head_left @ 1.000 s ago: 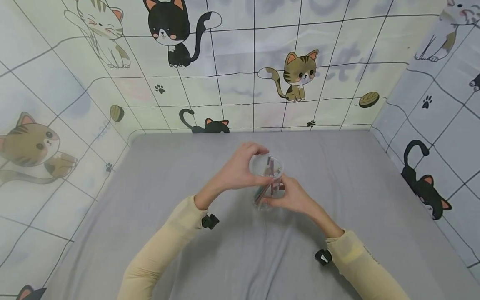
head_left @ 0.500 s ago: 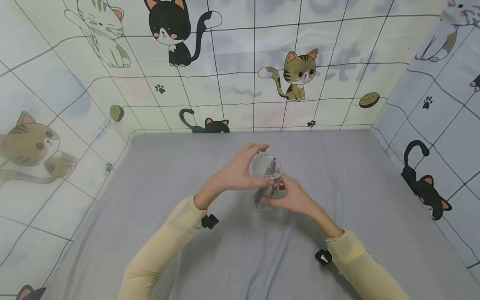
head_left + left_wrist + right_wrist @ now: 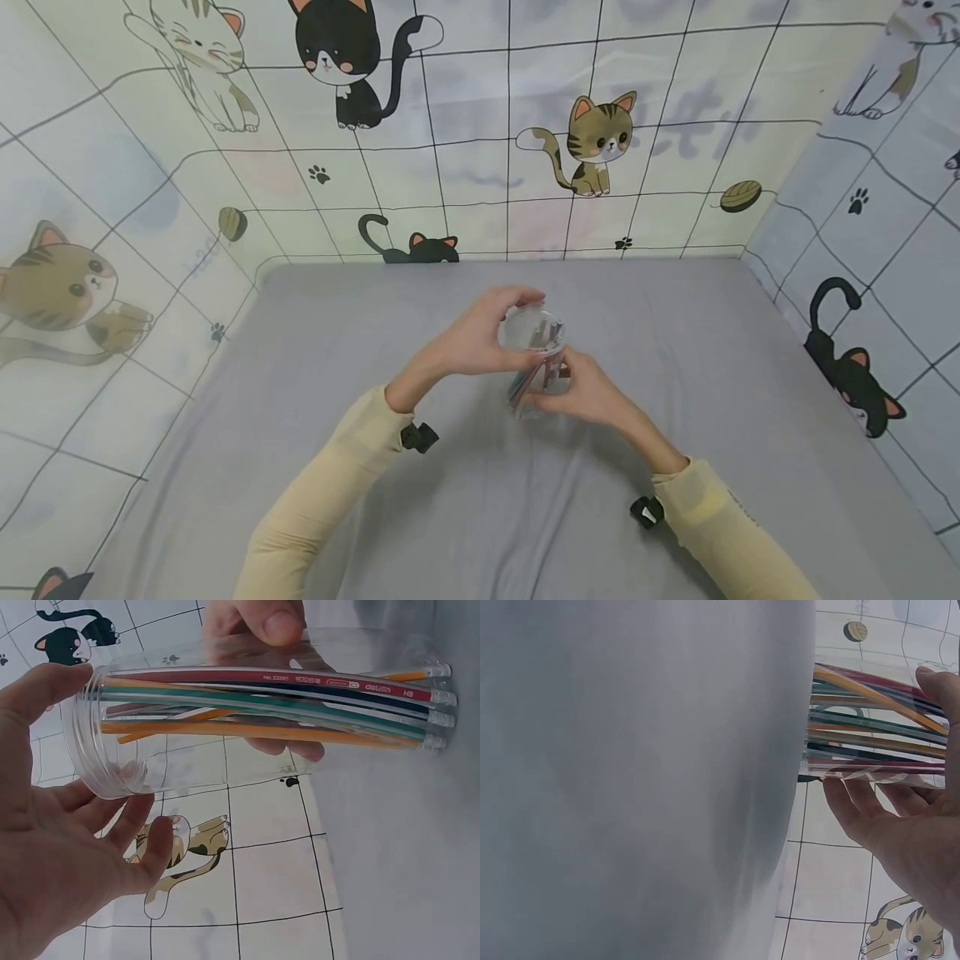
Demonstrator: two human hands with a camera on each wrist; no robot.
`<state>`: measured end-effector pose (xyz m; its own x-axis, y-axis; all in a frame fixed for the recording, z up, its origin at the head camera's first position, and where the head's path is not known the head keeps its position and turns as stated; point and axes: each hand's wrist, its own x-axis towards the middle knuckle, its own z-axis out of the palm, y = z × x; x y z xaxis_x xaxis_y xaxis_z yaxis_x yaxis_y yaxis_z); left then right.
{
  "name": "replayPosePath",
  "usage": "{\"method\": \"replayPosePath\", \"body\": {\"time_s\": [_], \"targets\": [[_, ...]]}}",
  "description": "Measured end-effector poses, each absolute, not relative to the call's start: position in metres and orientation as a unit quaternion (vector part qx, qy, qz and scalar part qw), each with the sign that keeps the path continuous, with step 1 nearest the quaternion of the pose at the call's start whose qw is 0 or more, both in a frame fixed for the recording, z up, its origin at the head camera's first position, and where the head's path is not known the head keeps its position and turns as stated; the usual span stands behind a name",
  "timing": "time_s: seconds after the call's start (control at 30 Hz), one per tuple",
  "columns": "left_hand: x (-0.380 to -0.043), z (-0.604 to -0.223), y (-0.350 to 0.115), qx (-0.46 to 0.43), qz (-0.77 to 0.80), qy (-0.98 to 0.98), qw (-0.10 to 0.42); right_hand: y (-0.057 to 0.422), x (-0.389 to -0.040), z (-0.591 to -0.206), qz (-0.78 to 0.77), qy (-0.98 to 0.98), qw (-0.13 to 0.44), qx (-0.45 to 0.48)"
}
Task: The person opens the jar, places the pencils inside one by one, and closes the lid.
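A clear plastic jar (image 3: 519, 332) stands upright on the cloth, slightly tilted in view, with several pencils (image 3: 270, 701) inside. The pencils are red, green, orange and dark blue; their eraser ends point down to the jar's base. My left hand (image 3: 476, 340) spans the jar's round mouth, thumb on the near side and fingers on the far side. Whether a clear lid covers the mouth is hard to tell. Lower down, my right hand (image 3: 588, 390) grips the jar's body, thumb in front. In the right wrist view its fingertips (image 3: 840, 799) press against the jar wall.
Grey cloth (image 3: 360, 517) covers the flat surface under the jar. Cat-printed, gridded curtains (image 3: 465, 125) rise at the back and both sides. A small black device (image 3: 420, 437) is strapped at the left wrist, another black device (image 3: 647, 512) at the right.
My left fingers have shifted slightly over the far side of the jar's mouth. The pencil tops near the mouth have moved a little. The right hand keeps its place.
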<state>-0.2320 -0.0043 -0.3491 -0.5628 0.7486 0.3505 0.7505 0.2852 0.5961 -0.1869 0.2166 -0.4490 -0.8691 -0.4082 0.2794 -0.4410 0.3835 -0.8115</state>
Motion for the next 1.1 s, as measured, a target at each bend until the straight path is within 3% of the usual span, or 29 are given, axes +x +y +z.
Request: {"method": "replayPosePath", "body": {"time_s": [0.27,0.8,1.1], "targets": [[-0.232,-0.348,-0.005,-0.459,-0.388,-0.799,-0.033,0.215,-0.186,-0.45,0.48,-0.838,0.033,0.258],[-0.217,-0.339,0.009,-0.413,-0.29,-0.862,0.046,0.218,-0.188,-0.45,0.486,-0.832,0.018,0.267],[-0.224,-0.329,0.005,-0.452,-0.251,-0.856,-0.006,0.218,-0.188,-0.45,0.485,-0.833,0.019,0.266]]}}
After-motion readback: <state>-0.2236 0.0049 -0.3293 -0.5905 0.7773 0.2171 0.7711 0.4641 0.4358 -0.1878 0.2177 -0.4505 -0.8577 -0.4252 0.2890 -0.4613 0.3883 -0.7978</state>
